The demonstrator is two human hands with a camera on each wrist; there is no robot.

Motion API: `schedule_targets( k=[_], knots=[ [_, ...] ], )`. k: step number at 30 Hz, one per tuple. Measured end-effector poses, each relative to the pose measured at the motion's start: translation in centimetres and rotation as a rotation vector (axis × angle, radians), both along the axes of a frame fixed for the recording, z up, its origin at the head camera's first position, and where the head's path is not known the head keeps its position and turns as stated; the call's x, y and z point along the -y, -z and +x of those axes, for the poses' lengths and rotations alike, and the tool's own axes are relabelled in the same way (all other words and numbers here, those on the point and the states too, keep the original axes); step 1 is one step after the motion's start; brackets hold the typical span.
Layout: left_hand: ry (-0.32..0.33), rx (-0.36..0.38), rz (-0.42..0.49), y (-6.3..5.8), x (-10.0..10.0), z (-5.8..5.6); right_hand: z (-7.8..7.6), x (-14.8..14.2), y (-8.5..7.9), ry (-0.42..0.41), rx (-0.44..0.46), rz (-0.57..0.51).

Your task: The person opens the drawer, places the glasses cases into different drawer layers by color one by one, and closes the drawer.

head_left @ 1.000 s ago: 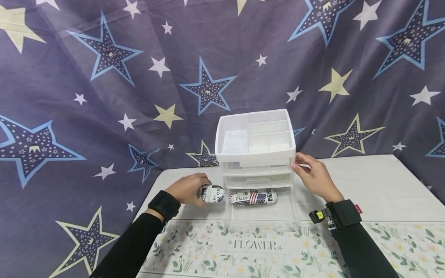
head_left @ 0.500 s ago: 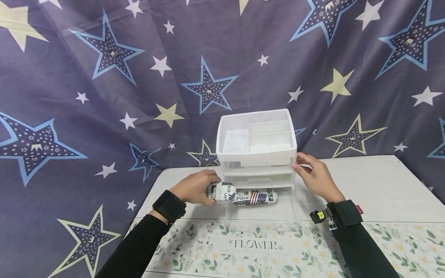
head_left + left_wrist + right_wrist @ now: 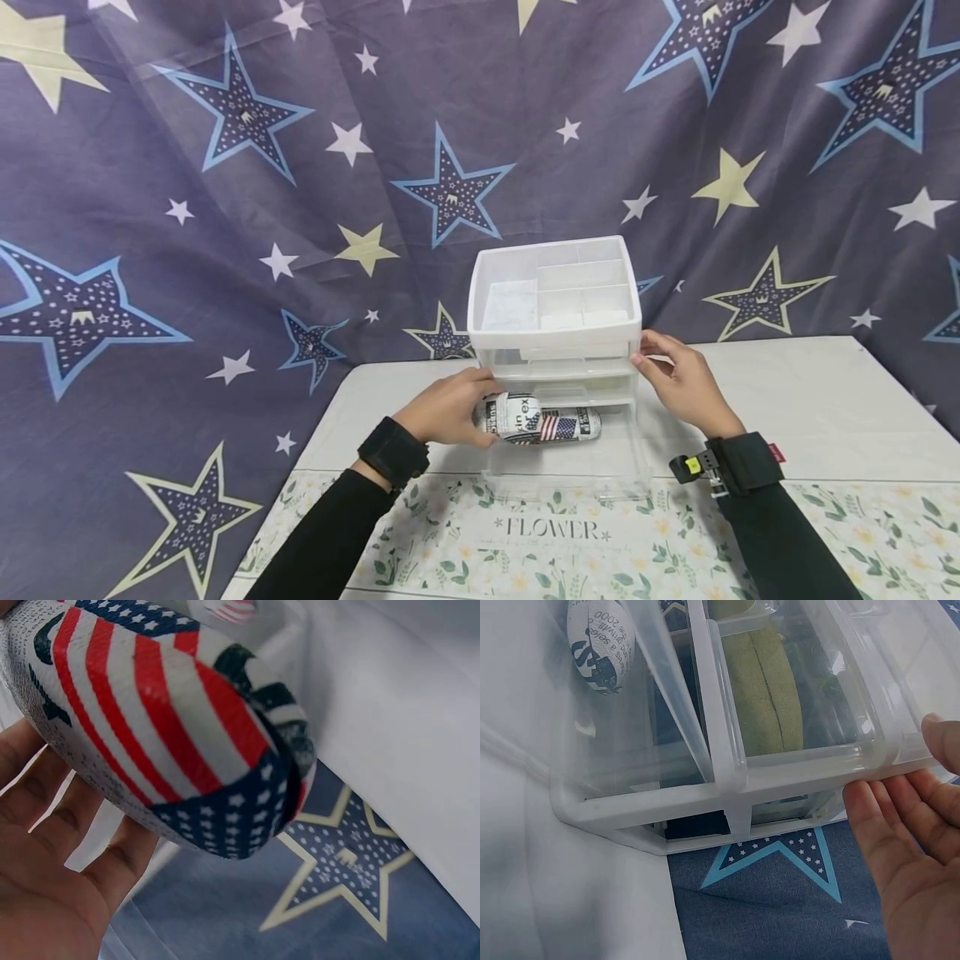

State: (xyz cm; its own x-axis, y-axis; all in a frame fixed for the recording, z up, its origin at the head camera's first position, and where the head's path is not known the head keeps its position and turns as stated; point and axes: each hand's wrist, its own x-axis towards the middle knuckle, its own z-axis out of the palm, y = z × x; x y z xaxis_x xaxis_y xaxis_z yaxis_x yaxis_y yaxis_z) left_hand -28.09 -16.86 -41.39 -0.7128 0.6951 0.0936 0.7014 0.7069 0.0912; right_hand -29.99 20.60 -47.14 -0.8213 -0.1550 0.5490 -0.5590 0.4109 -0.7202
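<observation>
A white desktop drawer unit (image 3: 555, 337) stands at the back of the table, its clear bottom drawer (image 3: 562, 467) pulled out. My left hand (image 3: 446, 408) holds a glasses case (image 3: 517, 417) with newspaper print over the left side of that drawer. In the left wrist view, flag stripes and stars cover the rounded end of this case (image 3: 172, 712). Behind it, a similar case (image 3: 576, 425) lies in the drawer, its left part hidden. My right hand (image 3: 686, 383) holds the unit's right side; in the right wrist view its fingers (image 3: 874, 825) touch the frame edge.
An olive-green item with a seam (image 3: 761, 690) shows through a shut clear drawer. Divided compartments (image 3: 581, 279) top the unit. A floral cloth marked FLOWER (image 3: 551, 529) covers the table's front; a star-patterned curtain (image 3: 300, 167) hangs behind.
My left hand has carried its case rightward, from beside the unit to over the open drawer, now overlapping the case lying there. My right hand stays at the unit's side.
</observation>
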Motion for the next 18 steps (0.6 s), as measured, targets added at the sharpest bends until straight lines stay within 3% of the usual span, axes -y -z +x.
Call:
schedule_targets(
  k=[6,18],
  knots=[
    [0.019,-0.014,0.001,0.0,-2.1,0.1,0.0,-0.1,0.1,-0.001,-0.009,0.004],
    [0.148,-0.070,0.052,0.9,-5.8,-0.1,-0.1,-0.1,0.1,0.002,-0.015,0.000]
  ],
)
